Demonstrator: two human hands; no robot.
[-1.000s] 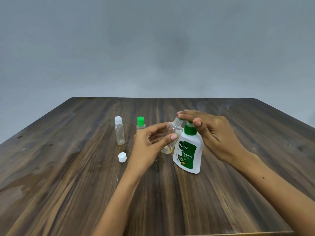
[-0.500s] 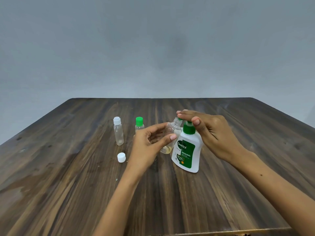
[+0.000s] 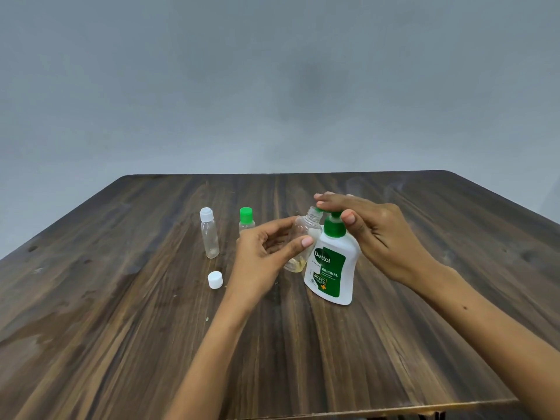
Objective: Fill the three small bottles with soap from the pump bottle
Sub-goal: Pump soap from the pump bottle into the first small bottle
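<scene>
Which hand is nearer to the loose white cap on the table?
The left hand. It holds the open small bottle just right of the white cap. The right hand is farther right, pressing the pump bottle.

We see little change: the right hand (image 3: 378, 237) has eased slightly on the pump bottle (image 3: 331, 265), its green neck now more exposed, and the open bottle (image 3: 303, 244) holds slightly more soap.
</scene>
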